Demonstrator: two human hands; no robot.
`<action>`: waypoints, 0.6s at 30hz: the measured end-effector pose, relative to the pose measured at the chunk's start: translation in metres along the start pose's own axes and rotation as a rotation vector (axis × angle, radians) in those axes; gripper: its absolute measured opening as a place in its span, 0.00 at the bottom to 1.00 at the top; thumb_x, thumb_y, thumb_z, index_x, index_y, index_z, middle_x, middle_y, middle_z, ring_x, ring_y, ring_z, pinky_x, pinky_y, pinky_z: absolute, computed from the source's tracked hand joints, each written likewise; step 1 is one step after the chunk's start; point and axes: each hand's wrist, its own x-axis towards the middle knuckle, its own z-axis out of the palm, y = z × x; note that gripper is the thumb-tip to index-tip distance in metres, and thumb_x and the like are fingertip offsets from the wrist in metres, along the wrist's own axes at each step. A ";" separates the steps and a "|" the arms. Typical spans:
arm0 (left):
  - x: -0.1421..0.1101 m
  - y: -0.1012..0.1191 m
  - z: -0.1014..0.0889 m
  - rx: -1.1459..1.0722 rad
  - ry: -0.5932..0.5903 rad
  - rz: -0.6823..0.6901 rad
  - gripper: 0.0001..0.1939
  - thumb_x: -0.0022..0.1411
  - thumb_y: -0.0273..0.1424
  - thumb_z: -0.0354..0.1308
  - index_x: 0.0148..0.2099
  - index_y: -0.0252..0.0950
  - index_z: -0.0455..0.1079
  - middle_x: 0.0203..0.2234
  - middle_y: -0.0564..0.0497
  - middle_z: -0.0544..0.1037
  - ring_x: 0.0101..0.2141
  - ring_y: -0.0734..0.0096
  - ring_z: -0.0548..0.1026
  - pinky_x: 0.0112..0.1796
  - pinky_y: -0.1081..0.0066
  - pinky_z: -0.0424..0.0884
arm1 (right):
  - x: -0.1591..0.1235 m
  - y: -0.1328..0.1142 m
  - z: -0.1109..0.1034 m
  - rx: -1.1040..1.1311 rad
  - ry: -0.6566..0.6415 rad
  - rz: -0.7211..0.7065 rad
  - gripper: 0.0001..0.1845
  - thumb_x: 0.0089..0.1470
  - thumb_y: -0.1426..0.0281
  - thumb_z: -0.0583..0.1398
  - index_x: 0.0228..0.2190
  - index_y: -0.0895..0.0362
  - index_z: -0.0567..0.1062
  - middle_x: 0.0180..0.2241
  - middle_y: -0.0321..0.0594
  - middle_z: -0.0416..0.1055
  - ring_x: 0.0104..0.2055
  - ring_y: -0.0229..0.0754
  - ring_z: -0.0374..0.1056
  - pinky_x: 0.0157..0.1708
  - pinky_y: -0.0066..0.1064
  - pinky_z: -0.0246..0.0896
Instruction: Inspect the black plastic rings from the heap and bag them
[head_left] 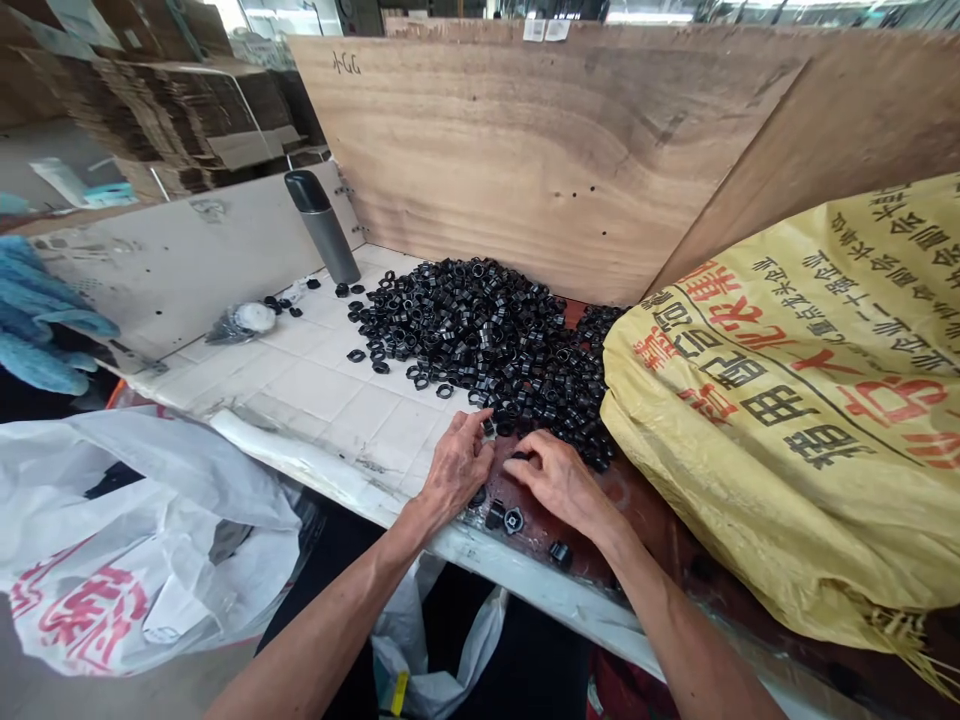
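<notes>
A large heap of black plastic rings (pixel 480 330) lies on the table, and both my hands are at its near edge. My left hand (pixel 457 465) is closed, with a small black plastic part (pixel 489 428) at its fingertips. Just to the right, my right hand (pixel 559 478) pinches another black part (pixel 519 456), mostly covered by the fingers. Below the hands, a black cap-like piece with a star-shaped inside (pixel 513 520) sits beside a dark cylindrical piece (pixel 495 514). One more black piece (pixel 559 554) lies near the front edge, under my right wrist.
A full yellow woven sack (pixel 750 400) leans in from the right. A grey bottle (pixel 324 228) stands back left, near a clear plastic bag (pixel 241 322). Wooden boards (pixel 525 150) wall the table's back. White bags (pixel 150 530) hang at the front left.
</notes>
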 end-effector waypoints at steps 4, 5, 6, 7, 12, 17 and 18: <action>0.000 -0.004 0.003 0.013 0.043 -0.029 0.14 0.58 0.22 0.59 0.47 0.38 0.72 0.32 0.53 0.69 0.29 0.72 0.71 0.34 0.70 0.72 | 0.006 0.014 -0.002 -0.064 0.165 0.077 0.08 0.53 0.63 0.64 0.31 0.56 0.78 0.32 0.40 0.73 0.32 0.42 0.69 0.34 0.32 0.64; -0.001 -0.003 0.002 0.001 0.054 -0.031 0.13 0.58 0.22 0.59 0.46 0.39 0.73 0.32 0.53 0.69 0.28 0.73 0.71 0.33 0.70 0.72 | 0.007 0.015 -0.004 -0.042 0.166 0.094 0.09 0.52 0.63 0.65 0.31 0.56 0.79 0.32 0.40 0.73 0.31 0.42 0.69 0.34 0.32 0.64; -0.001 -0.001 0.001 -0.021 0.058 -0.031 0.12 0.58 0.23 0.60 0.45 0.39 0.73 0.33 0.53 0.70 0.27 0.74 0.71 0.33 0.70 0.72 | 0.007 0.014 -0.005 -0.004 0.151 0.112 0.09 0.51 0.62 0.65 0.32 0.55 0.79 0.32 0.39 0.74 0.31 0.41 0.70 0.33 0.32 0.64; -0.001 0.001 0.000 -0.056 0.049 -0.037 0.11 0.58 0.23 0.60 0.44 0.39 0.73 0.33 0.53 0.71 0.26 0.75 0.71 0.32 0.71 0.72 | 0.007 0.012 -0.005 0.048 0.124 0.133 0.10 0.51 0.62 0.65 0.32 0.55 0.79 0.31 0.38 0.74 0.30 0.41 0.70 0.32 0.32 0.65; -0.002 0.014 -0.013 -0.419 -0.078 -0.274 0.11 0.59 0.31 0.62 0.45 0.38 0.74 0.29 0.54 0.78 0.25 0.73 0.74 0.29 0.72 0.73 | 0.005 -0.002 -0.005 0.397 0.005 0.242 0.11 0.53 0.64 0.63 0.38 0.55 0.75 0.27 0.35 0.76 0.31 0.42 0.74 0.31 0.30 0.67; -0.005 0.021 -0.021 -0.819 -0.160 -0.362 0.15 0.55 0.33 0.68 0.44 0.36 0.73 0.40 0.47 0.82 0.38 0.67 0.80 0.41 0.68 0.76 | 0.003 -0.012 -0.003 0.487 0.089 0.140 0.10 0.55 0.66 0.63 0.39 0.55 0.76 0.37 0.40 0.78 0.38 0.42 0.75 0.39 0.32 0.69; -0.006 0.022 -0.021 -0.842 -0.163 -0.370 0.16 0.55 0.33 0.68 0.45 0.35 0.73 0.40 0.47 0.82 0.38 0.67 0.79 0.41 0.68 0.76 | 0.003 -0.013 -0.003 0.452 0.104 0.111 0.09 0.55 0.66 0.63 0.39 0.55 0.76 0.37 0.39 0.78 0.37 0.41 0.74 0.39 0.31 0.69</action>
